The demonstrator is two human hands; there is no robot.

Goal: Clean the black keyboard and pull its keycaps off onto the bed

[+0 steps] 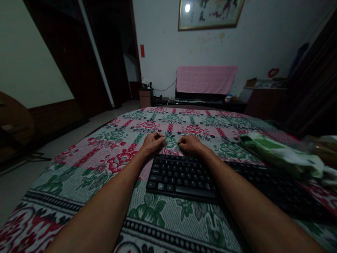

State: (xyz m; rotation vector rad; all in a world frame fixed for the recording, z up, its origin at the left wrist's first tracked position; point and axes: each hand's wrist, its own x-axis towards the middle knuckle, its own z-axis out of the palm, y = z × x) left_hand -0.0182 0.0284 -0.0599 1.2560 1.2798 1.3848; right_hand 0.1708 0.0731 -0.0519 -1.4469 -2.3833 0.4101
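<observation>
- Centrally, two bare hands reach forward over a bench [195, 106] covered by a flowered cloth [105, 186] in red, pink, green and white.
- A black keyboard [181, 175] lies on the cloth, close to the person; the right forearm crosses over it, hiding some keys.
- The left hand [154, 141] is just beyond the keyboard's far left corner, fingers bent, thumb near the forefinger.
- The right hand [191, 143] is just past the far edge, fingers curled inward; a gap separates the hands.
- Grip: curled on both sides; whether the fingertips meet or pinch anything, I cannot tell.
- A green and white packet [281, 153] lies to the right, beyond the keyboard.
- Against the far wall hangs a pink towel [206, 79].
</observation>
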